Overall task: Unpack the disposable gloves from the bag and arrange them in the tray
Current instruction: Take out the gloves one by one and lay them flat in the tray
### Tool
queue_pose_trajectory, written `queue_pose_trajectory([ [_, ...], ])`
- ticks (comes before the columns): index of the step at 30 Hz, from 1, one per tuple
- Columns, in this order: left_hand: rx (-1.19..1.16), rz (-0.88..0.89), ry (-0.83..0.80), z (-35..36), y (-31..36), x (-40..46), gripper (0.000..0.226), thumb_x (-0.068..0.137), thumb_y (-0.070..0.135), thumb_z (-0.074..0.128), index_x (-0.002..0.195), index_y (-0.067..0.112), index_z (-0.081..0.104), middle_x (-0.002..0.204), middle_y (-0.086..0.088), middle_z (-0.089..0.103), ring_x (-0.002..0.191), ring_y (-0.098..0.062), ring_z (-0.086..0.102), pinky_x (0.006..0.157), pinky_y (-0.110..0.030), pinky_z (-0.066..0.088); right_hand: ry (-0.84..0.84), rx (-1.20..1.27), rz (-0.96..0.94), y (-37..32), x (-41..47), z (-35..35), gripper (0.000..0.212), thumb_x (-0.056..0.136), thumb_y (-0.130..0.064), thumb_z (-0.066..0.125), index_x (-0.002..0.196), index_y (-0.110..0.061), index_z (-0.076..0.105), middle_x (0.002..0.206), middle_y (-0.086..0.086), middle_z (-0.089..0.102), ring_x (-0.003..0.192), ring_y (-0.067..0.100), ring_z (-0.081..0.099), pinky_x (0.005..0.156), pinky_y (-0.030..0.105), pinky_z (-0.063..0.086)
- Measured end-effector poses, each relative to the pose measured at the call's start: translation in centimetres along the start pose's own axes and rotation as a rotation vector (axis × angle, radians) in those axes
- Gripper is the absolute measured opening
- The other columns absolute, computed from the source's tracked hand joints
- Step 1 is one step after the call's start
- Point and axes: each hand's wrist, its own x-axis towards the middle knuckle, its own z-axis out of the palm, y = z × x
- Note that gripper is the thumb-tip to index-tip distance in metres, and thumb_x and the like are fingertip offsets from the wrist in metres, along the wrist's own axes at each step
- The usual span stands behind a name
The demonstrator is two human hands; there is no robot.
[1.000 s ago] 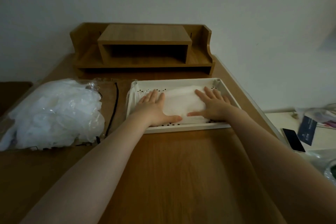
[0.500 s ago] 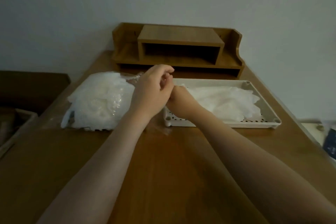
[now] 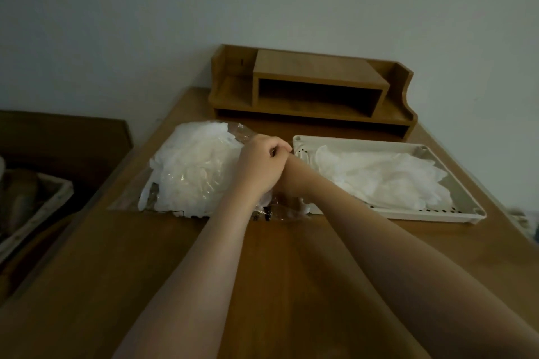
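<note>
Gloves [image 3: 379, 176] lie in the tray [image 3: 463, 198]; my left hand [image 3: 259, 166] curls on the bag [image 3: 192, 166], hiding my right hand, whose grip I cannot tell.

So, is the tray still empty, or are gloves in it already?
Not empty. A spread layer of white gloves lies inside the tray, covering most of its floor; more remain in the bag.

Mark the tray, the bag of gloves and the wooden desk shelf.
tray [image 3: 379, 214], head view, bare near rim.
bag of gloves [image 3: 195, 169], head view, middle of the clear bag.
wooden desk shelf [image 3: 315, 65], head view, top board.
</note>
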Motion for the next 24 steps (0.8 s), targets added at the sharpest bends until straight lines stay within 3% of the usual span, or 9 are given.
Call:
queue_pose_trajectory([
  [3,0.003,-0.039,-0.01,0.1,-0.7,0.2,0.021,0.095,0.018,0.048,0.104,0.023,0.066,0.123,0.003,0.054,0.095,-0.007,0.047,0.076,-0.018,0.035,0.095,0.018,0.025,1.5,-0.5,-1.0,0.023,0.094,-0.007,0.048,0.106,0.001,0.065,0.096,0.012,0.067,0.075,0.017,0.053,0.076,0.025,0.045],
  [5,0.025,-0.059,-0.037,0.1,-1.0,0.2,0.022,0.094,0.018,0.049,0.108,0.025,0.064,0.122,0.006,0.055,0.094,-0.007,0.049,0.073,-0.018,0.037,0.183,0.168,0.064,2.8,-1.1,-1.2,0.02,0.091,-0.007,0.053,0.097,-0.003,0.072,0.077,0.007,0.064,0.06,0.013,0.049,0.059,0.02,0.044],
  [8,0.042,-0.119,-0.232,-0.1,-1.2,0.0,0.029,0.087,0.018,0.054,0.114,0.029,0.059,0.11,0.01,0.058,0.087,-0.006,0.056,0.063,-0.019,0.045,0.31,0.323,0.116,4.7,-2.0,-1.1,0.018,0.092,-0.011,0.057,0.101,-0.008,0.073,0.084,0.003,0.065,0.06,0.01,0.053,0.05,0.014,0.039],
  [11,0.163,-0.117,-0.352,-0.3,-1.3,-0.1,0.023,0.084,0.028,0.06,0.106,0.029,0.06,0.088,0.01,0.063,0.067,-0.005,0.057,0.057,-0.024,0.044,0.39,0.618,0.144,5.2,-2.9,-1.0,0.02,0.091,-0.012,0.059,0.107,-0.008,0.071,0.09,-0.003,0.064,0.07,0.008,0.055,0.059,0.014,0.041],
  [15,0.225,-0.081,-0.295,-0.7,-1.6,0.0,0.016,0.089,0.029,0.058,0.101,0.019,0.064,0.088,0.004,0.065,0.077,-0.013,0.061,0.066,-0.027,0.047,0.399,0.898,0.175,5.2,-3.3,-0.9,0.015,0.094,-0.012,0.054,0.094,-0.007,0.068,0.085,0.004,0.064,0.076,0.015,0.059,0.07,0.023,0.052],
  [17,0.191,-0.067,-0.22,-1.2,-1.5,0.0,0.016,0.091,0.024,0.057,0.105,0.018,0.063,0.095,0.004,0.064,0.083,-0.013,0.06,0.066,-0.024,0.044,0.367,1.185,0.202,5.2,-3.6,-1.5,0.017,0.097,-0.01,0.048,0.092,-0.004,0.063,0.084,0.009,0.061,0.075,0.019,0.057,0.076,0.03,0.053],
  [19,0.152,-0.032,-0.171,-1.9,-1.5,0.1,0.021,0.09,0.023,0.059,0.111,0.021,0.059,0.102,0.006,0.063,0.086,-0.01,0.059,0.062,-0.019,0.042,0.324,1.445,0.196,5.3,-3.9,-2.0,0.013,0.097,-0.008,0.047,0.095,-0.005,0.06,0.08,0.008,0.061,0.067,0.016,0.056,0.07,0.028,0.052],
  [21,0.101,0.022,-0.212,-2.2,-1.0,-0.1,0.044,0.087,0.022,0.065,0.128,0.026,0.049,0.112,0.011,0.056,0.095,-0.007,0.056,0.061,-0.014,0.042,0.287,1.39,0.197,5.3,-4.0,-2.1,0.01,0.096,-0.006,0.049,0.101,-0.006,0.058,0.078,0.007,0.062,0.06,0.013,0.056,0.061,0.023,0.052],
  [24,0.007,0.151,-0.247,-2.0,-0.1,-0.5,0.053,0.084,0.027,0.069,0.132,0.027,0.046,0.12,0.014,0.056,0.107,-0.003,0.053,0.08,-0.017,0.045,0.225,1.242,0.202,5.1,-4.1,-1.6,0.011,0.097,-0.006,0.048,0.103,-0.006,0.057,0.079,0.008,0.062,0.06,0.012,0.058,0.059,0.022,0.052],
])
